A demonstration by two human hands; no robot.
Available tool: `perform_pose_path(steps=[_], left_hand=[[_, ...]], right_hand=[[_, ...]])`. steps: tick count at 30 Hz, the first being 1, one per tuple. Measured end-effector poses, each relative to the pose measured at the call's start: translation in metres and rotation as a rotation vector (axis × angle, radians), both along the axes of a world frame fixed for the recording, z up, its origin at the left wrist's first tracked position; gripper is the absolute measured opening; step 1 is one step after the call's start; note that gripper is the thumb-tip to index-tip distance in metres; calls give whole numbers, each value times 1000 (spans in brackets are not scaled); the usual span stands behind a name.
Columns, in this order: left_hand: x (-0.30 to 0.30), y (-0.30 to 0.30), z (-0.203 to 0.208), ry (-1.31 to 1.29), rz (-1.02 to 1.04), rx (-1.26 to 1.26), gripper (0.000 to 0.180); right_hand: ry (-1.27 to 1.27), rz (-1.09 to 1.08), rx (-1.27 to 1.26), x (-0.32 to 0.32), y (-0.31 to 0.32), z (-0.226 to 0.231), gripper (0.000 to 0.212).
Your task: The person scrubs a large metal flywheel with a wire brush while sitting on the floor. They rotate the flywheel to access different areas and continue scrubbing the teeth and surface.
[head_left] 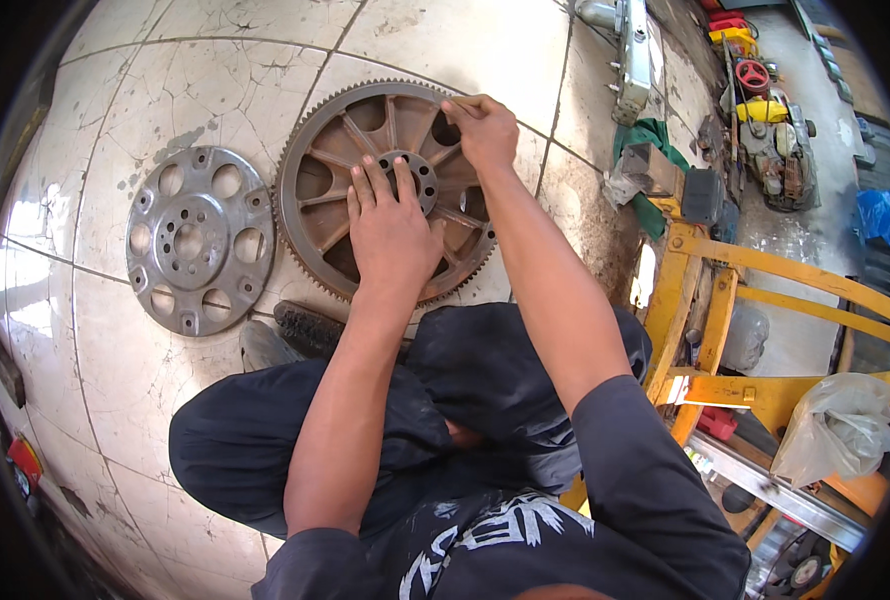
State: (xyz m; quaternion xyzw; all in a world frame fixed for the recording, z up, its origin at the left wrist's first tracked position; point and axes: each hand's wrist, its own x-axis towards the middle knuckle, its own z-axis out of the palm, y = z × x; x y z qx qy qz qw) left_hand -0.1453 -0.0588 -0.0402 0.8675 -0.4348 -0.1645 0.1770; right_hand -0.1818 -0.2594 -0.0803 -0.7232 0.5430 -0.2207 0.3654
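Note:
A rusty brown flywheel with a toothed rim and spokes lies flat on the floor in front of my folded legs. My left hand rests over its hub, palm down, with the fingers stretched out. At the wheel's upper right rim is my right hand, its fingers closed in a pinch. What they hold, if anything, is too small to make out. Left of the flywheel lies a grey metal disc with several round holes, close beside the toothed rim.
Cracked pale tiles cover the floor. A yellow metal frame stands at my right, with a clear plastic bag hanging by it. Beyond are a green cloth, a silvery metal part and a greasy machine part.

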Motion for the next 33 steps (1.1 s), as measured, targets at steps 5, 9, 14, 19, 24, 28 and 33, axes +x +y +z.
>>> perform_pose_path(steps=[5, 9, 14, 19, 24, 28, 33], left_hand=[[1, 0, 3, 30, 0, 7, 93], [-1, -2, 1, 21, 11, -42, 96], [1, 2, 0, 8, 11, -19, 95], [-1, 0, -1, 7, 9, 12, 95], [1, -2, 8, 58, 3, 57, 92], [-1, -1, 5, 43, 22, -8, 96], [4, -1, 3, 68, 28, -28, 99]], right_hand=[[31, 51, 86, 9, -9, 11, 26], [-28, 30, 120, -37, -22, -10, 28], [16, 25, 72, -41, -14, -8, 31], [112, 35, 52, 28, -5, 12, 31], [119, 50, 87, 39, -13, 6, 32], [-70, 22, 167, -17, -32, -20, 28], [-62, -34, 153, -17, -19, -4, 29]])
